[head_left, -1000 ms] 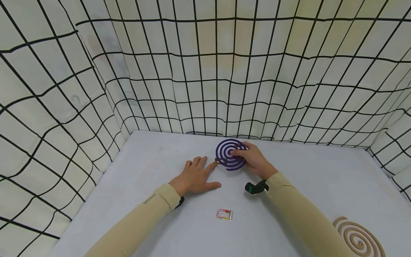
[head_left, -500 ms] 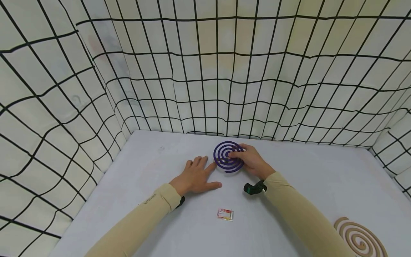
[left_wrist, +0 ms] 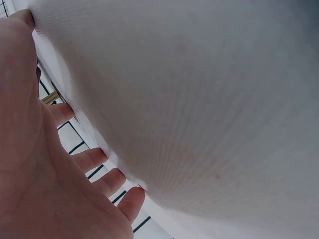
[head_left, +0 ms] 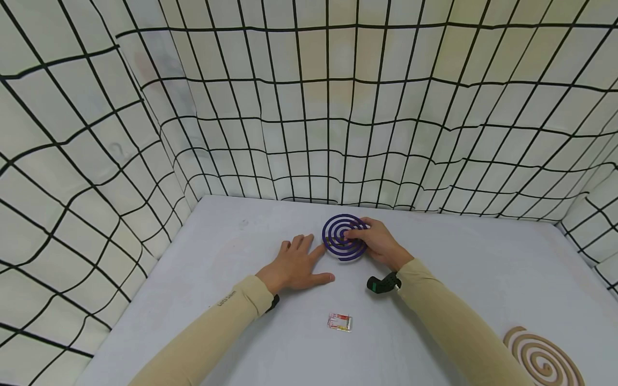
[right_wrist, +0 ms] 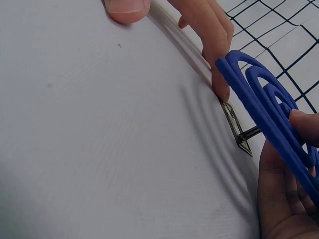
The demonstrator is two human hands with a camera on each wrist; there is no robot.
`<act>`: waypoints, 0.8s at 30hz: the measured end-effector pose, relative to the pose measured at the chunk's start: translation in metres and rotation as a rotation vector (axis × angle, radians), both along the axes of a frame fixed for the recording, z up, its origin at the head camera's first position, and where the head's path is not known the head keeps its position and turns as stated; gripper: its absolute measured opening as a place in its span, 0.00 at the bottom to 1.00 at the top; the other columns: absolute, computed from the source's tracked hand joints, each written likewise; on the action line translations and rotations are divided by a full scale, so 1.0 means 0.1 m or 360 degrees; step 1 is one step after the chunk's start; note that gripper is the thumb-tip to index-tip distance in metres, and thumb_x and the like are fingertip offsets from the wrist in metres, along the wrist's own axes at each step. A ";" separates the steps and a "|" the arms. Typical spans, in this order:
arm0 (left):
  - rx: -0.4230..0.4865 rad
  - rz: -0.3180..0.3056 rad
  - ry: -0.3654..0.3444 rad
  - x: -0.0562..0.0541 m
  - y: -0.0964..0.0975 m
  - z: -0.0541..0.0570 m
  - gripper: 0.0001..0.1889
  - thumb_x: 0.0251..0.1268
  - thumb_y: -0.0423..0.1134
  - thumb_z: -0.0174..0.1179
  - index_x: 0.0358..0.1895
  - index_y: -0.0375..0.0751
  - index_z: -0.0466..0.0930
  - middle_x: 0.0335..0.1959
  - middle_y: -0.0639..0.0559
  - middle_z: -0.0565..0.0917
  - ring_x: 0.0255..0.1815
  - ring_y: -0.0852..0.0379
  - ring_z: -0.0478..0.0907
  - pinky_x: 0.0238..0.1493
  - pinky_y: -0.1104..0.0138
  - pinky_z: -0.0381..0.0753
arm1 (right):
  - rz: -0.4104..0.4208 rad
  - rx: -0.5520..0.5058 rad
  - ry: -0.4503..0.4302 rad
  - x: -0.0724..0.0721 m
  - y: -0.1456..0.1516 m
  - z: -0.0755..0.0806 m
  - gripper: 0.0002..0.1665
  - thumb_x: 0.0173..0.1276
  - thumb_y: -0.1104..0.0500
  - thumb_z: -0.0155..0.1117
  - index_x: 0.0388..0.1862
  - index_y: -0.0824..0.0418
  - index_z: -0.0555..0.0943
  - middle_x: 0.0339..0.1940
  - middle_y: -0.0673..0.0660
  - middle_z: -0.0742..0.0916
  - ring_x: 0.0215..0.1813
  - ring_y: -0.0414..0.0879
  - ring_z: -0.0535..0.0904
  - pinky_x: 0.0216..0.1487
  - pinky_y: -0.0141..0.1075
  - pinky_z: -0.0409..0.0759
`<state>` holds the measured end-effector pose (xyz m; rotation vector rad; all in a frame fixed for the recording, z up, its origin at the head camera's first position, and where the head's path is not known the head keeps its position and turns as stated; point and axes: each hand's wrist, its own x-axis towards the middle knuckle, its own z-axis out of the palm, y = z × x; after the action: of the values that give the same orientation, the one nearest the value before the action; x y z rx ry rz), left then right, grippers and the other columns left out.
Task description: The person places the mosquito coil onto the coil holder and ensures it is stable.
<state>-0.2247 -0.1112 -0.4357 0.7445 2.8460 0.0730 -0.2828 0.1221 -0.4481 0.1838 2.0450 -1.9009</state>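
Observation:
A blue-purple mosquito coil (right_wrist: 260, 113) is held level above a small brass-coloured metal coil stand (right_wrist: 242, 136) on the white table. My right hand (head_left: 384, 245) pinches the coil near its centre, thumb on top and fingers beneath. In the right wrist view the stand's upright post reaches up to the coil; whether it has entered the coil is hidden. My left hand (head_left: 294, 268) lies flat with fingers spread, its index fingertip touching the end of the stand's base. The left wrist view shows the same hand's fingers (left_wrist: 90, 158) on the tabletop and part of the stand.
A small clear packet with red and white print (head_left: 340, 322) lies in front of the hands. At the lower right lies a tan spiral coil (head_left: 545, 358), partly behind the right sleeve. Black netting (head_left: 328, 80) over white sheeting rises behind the white table (head_left: 232, 225) and beside it.
My right hand has moved the coil slightly left and down over the stand. My left hand has stayed with its index finger at the stand.

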 end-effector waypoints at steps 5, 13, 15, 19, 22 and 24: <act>0.0006 -0.0001 -0.0008 0.01 0.00 0.02 0.46 0.69 0.76 0.49 0.83 0.55 0.58 0.84 0.38 0.57 0.83 0.37 0.54 0.76 0.41 0.60 | -0.0004 0.0012 0.0000 -0.01 -0.01 -0.01 0.45 0.69 0.62 0.70 0.80 0.65 0.60 0.72 0.67 0.78 0.60 0.45 0.81 0.65 0.35 0.82; 0.0000 -0.0003 -0.0007 0.01 0.00 0.02 0.46 0.69 0.77 0.48 0.83 0.56 0.58 0.83 0.38 0.57 0.83 0.37 0.54 0.76 0.41 0.60 | -0.0007 -0.0037 0.0014 -0.03 -0.04 -0.03 0.42 0.70 0.62 0.70 0.78 0.67 0.63 0.71 0.67 0.78 0.55 0.42 0.83 0.55 0.29 0.84; -0.0003 -0.0002 -0.0005 0.01 0.00 0.02 0.46 0.69 0.77 0.48 0.83 0.56 0.58 0.83 0.38 0.57 0.83 0.37 0.55 0.76 0.41 0.60 | -0.0013 -0.0040 0.0008 -0.04 -0.03 -0.04 0.42 0.70 0.62 0.69 0.78 0.66 0.63 0.72 0.67 0.78 0.56 0.42 0.83 0.56 0.29 0.84; -0.0011 0.0001 -0.0004 0.00 0.00 0.02 0.46 0.68 0.77 0.48 0.83 0.56 0.58 0.84 0.39 0.57 0.83 0.37 0.54 0.76 0.41 0.60 | -0.0025 -0.0051 -0.0007 -0.03 -0.03 -0.04 0.43 0.70 0.62 0.69 0.79 0.66 0.62 0.73 0.67 0.77 0.60 0.44 0.82 0.61 0.32 0.83; -0.0017 0.0000 -0.0003 0.00 0.00 0.01 0.46 0.68 0.77 0.48 0.83 0.56 0.57 0.84 0.39 0.57 0.83 0.37 0.54 0.76 0.41 0.60 | -0.0022 -0.0051 -0.0006 -0.03 -0.03 -0.04 0.42 0.70 0.63 0.69 0.79 0.66 0.62 0.73 0.67 0.77 0.60 0.44 0.81 0.61 0.31 0.83; -0.0023 0.0000 -0.0001 0.00 0.01 0.01 0.46 0.68 0.77 0.48 0.83 0.56 0.57 0.84 0.39 0.57 0.83 0.37 0.55 0.76 0.41 0.60 | -0.0021 -0.0046 0.0000 -0.03 -0.03 -0.05 0.41 0.70 0.63 0.69 0.78 0.67 0.63 0.73 0.67 0.78 0.59 0.43 0.82 0.58 0.29 0.83</act>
<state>-0.2245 -0.1105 -0.4344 0.7416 2.8431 0.0526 -0.2859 0.1191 -0.4528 0.1906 2.0199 -1.9367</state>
